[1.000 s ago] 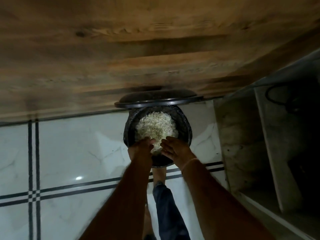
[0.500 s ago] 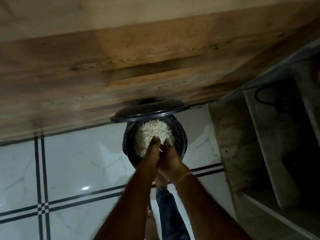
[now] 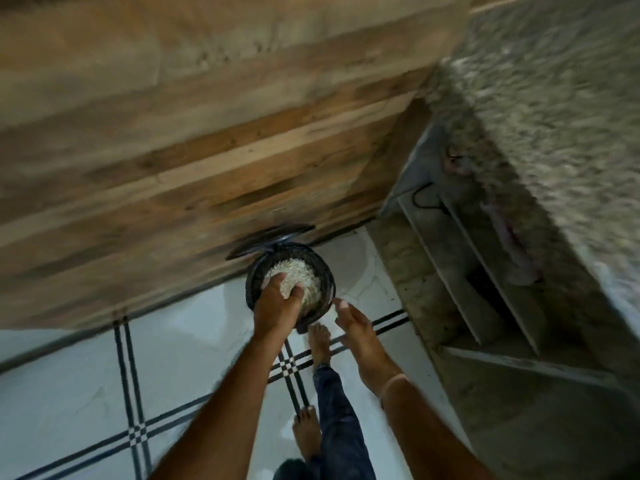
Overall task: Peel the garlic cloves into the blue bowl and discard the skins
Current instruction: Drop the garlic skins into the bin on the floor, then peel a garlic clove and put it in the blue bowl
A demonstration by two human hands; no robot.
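Nearest the camera, a bare foot [image 3: 306, 434] and a dark trouser leg [image 3: 336, 410] stand on the pale tiled floor [image 3: 86, 375], which is crossed by dark double lines. The other foot [image 3: 318, 344] is planted further out, its toes just at the base of the bin. Both forearms reach forward and down from the bottom edge of the view, and a thin band [image 3: 391, 382] circles the right wrist. The right hand [image 3: 353, 323] hangs just beside the right side of the bin, apart from it, its grip wide and fingers spread, holding nothing. The left hand [image 3: 277, 306] is down inside the round black bin [image 3: 329, 282], back upward, fingers and thumb curled into the garlic skins [image 3: 304, 268] so that its grip is round a pale clump of them. The skins fill the bin as a whitish heap up to near the rim. The bin stands at the far edge of the floor, near its far right corner, and its black lid [image 3: 270, 239] is tipped up open behind it against the foot of a wood-grain panel [image 3: 207, 150]. To the right, grey shelves [image 3: 467, 271] run beneath a speckled stone counter [image 3: 554, 98], which is blurred.
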